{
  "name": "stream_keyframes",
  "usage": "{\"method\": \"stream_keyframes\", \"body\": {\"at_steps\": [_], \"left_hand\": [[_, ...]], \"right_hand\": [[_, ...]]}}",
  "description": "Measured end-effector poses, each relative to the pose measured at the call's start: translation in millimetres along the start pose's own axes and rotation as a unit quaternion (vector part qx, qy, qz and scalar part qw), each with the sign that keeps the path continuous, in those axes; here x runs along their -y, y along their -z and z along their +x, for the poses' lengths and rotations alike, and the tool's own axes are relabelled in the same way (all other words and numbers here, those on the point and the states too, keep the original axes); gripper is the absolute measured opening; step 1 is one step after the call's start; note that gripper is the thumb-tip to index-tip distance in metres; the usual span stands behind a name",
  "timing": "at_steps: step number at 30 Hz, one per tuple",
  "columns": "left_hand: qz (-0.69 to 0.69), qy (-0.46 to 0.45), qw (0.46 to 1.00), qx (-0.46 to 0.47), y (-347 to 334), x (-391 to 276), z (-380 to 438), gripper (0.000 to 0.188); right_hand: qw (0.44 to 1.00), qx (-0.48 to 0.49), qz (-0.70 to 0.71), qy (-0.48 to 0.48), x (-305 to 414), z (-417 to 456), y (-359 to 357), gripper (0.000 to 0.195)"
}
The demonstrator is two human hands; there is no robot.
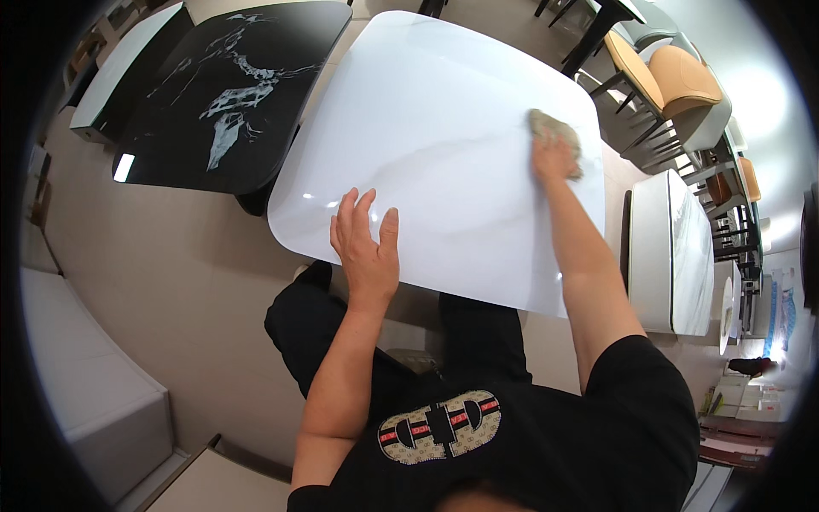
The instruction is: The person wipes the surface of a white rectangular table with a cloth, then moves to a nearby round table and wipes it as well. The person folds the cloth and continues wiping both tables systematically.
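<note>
A glossy white tabletop (pixel 435 173) with faint grey veining and rounded corners spans the view before me. On its right side my right hand (pixel 554 155) lies flat over a tan cloth (pixel 548 123), pressing it to the surface with the arm stretched out. Part of the cloth is hidden under the palm and fingers. My left hand (pixel 366 246) is over the near left edge of the same table, fingers spread and holding nothing. Whether its fingertips touch the top, I cannot tell.
A black marbled table (pixel 211 96) stands close on the left, beyond it a white-topped cabinet (pixel 137 64). Tan chairs (pixel 681 77) are at the upper right. A white marble-topped cabinet (pixel 652 249) stands right of me. A pale upholstered block (pixel 109 409) sits at lower left.
</note>
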State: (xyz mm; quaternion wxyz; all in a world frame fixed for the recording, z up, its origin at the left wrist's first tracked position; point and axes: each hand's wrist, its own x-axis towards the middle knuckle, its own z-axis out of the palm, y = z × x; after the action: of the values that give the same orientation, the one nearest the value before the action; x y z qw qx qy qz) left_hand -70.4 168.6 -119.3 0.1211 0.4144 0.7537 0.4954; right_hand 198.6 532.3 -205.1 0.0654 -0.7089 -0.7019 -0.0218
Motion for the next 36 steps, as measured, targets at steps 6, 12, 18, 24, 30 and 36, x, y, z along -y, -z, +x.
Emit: {"method": "stream_keyframes", "body": {"at_steps": [6, 12, 18, 24, 30, 36], "left_hand": [[-0.005, -0.007, 1.000, -0.017, -9, -1, -1, 0.046], [0.058, -0.060, 0.995, -0.059, -17, 11, 1, 0.045], [0.070, -0.059, 0.995, -0.028, -9, 8, -15, 0.043], [0.110, -0.064, 0.991, 0.031, -4, 8, -35, 0.047], [0.158, -0.089, 0.978, 0.105, -22, 7, -45, 0.049], [0.205, -0.121, 0.966, 0.102, -27, 13, -44, 0.047]], "right_hand": [[0.945, -0.055, 0.112, 0.301, 149, -123, 10, 0.053], [0.834, 0.013, 0.188, 0.519, 201, -268, 29, 0.052], [0.820, 0.025, 0.236, 0.521, 130, -321, 72, 0.051], [0.915, -0.061, 0.154, 0.367, -15, -280, 65, 0.052], [0.994, -0.076, 0.044, 0.057, -170, -247, 64, 0.051], [0.957, -0.129, 0.230, -0.122, -185, -278, 50, 0.049]]}}
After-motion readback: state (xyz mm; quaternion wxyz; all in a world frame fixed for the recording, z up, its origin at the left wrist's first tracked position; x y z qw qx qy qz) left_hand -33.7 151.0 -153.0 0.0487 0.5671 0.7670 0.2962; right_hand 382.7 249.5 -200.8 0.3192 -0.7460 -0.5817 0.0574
